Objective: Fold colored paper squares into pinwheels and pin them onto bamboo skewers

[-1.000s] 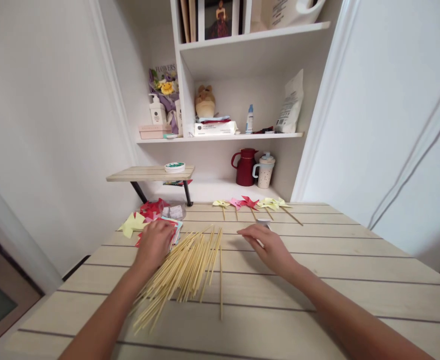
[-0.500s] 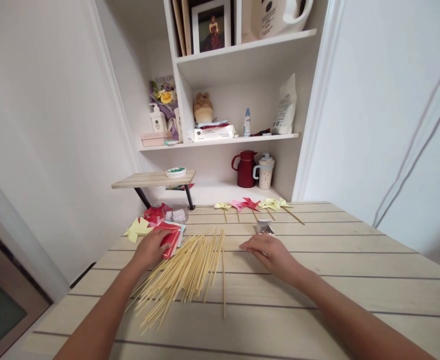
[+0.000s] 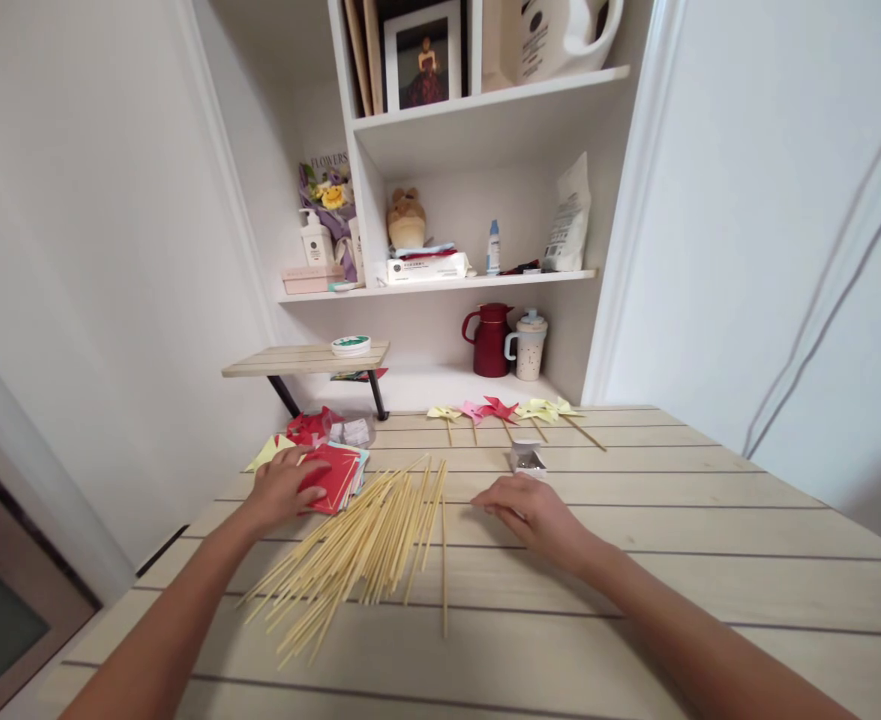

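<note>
The left hand (image 3: 279, 487) lies flat on a stack of red paper squares (image 3: 331, 475), its fingers spread and pressing down rather than pinching, likely to steady the top sheet. The stack sits on the surface (image 3: 635, 530) just left of the sticks (image 3: 369, 545), a fanned heap of pale skewers. The squares look thin and flat, with a teal edge showing beneath. The right hand (image 3: 534, 510) rests right of the sticks, fingers loosely apart and holding nothing. A small clear box (image 3: 528, 457) stands just beyond it, and finished pinwheels (image 3: 504, 409) lie behind the sticks.
</note>
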{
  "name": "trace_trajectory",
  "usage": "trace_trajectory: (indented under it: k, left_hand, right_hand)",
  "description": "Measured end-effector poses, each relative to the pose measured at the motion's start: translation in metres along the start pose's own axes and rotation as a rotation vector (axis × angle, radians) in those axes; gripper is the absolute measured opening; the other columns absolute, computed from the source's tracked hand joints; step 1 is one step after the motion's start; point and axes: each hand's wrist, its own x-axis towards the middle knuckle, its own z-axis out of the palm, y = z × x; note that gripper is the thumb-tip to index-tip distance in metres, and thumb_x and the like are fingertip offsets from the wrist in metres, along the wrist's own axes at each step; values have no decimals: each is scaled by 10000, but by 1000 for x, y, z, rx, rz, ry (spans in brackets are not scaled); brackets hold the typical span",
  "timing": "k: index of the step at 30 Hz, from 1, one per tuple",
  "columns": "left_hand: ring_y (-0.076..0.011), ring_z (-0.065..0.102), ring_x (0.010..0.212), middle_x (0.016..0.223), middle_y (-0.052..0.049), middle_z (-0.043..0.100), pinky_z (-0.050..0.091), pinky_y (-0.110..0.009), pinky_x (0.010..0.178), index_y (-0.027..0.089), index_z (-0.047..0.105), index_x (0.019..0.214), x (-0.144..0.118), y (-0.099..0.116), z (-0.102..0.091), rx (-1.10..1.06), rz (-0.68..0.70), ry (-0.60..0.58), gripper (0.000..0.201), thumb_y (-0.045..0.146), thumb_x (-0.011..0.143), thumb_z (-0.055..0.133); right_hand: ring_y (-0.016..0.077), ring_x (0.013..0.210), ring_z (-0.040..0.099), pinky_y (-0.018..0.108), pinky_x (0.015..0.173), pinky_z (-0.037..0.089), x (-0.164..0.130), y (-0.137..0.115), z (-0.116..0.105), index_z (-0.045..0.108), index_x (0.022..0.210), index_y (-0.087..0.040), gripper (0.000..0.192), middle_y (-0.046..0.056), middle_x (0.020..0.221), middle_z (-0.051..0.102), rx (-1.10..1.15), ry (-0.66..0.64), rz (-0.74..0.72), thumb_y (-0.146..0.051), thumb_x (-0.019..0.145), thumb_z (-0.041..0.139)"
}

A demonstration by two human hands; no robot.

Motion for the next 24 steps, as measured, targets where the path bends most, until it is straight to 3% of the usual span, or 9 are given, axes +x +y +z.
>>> trace_trajectory:
  k: [5,10,18,20,24]
  left_hand:
    - [-346,400,1403,1466,-121,539,296,-521,1113,270,634,1308,-6,-8,-2,-39,51,-134,535,302,774,652]
    - [-273,618,1166,1244,-91,704,431,-363,997,232,714,1161,-3,-9,1,-168,124,-76,355,305,846,568]
    - [-245,675,985,1070,-54,761,459,-313,849,259,762,990,-4,7,-7,-141,63,-41,330,280,913,442]
    - [-248,664,1011,1079,-62,754,446,-328,890,258,763,991,-3,11,-4,-107,86,-12,348,268,926,421]
    - [-307,522,1279,1348,-112,622,387,-415,1013,249,696,1197,0,12,10,-19,104,46,360,256,878,529]
  right_hand:
    - [187,881,699,321,793,526,0,-2,1,736,1047,-251,310,56,972,775,15,-18,4,-232,1003,430]
    - [187,881,709,323,798,528,0,-2,0,739,1040,-250,331,61,968,778,8,-21,-2,-257,1017,409]
    - [186,857,708,320,773,530,0,2,0,738,1037,-252,325,57,950,779,6,-24,-16,-245,1009,413]
    - [184,860,705,319,776,529,0,2,0,739,1037,-250,323,54,953,779,10,-20,-16,-240,1007,417]
    - [187,866,699,325,784,528,0,2,-1,741,1036,-248,324,55,962,781,6,-25,-3,-243,1007,419]
